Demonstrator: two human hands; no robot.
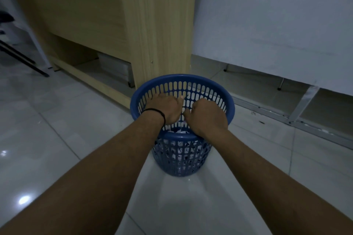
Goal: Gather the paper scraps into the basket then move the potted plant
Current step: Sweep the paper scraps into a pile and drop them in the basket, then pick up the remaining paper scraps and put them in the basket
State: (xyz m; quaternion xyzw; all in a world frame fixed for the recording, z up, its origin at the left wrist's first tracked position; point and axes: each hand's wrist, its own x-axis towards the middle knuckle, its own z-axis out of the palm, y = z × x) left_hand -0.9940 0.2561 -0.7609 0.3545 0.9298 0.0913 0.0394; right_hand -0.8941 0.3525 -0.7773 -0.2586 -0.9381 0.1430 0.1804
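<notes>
A blue plastic basket (230,108) with a slotted wall stands on the tiled floor in front of a wooden desk panel. White paper scraps (180,131) lie inside it and show through the slots lower down. Both my hands hover over the basket's mouth, backs up. My left hand (164,109), with a black band on its wrist, points its fingers down into the basket. My right hand (207,116) is curled beside it, thumb toward the left hand. The fingers of both are hidden under the hands, so I cannot see whether they hold paper. No potted plant is in view.
The wooden desk side panel (158,25) rises right behind the basket. A white board on thin metal legs (277,25) runs along the right. Black chair legs (21,55) stand at the far left. Glossy white tiles (57,120) cover the floor around the basket.
</notes>
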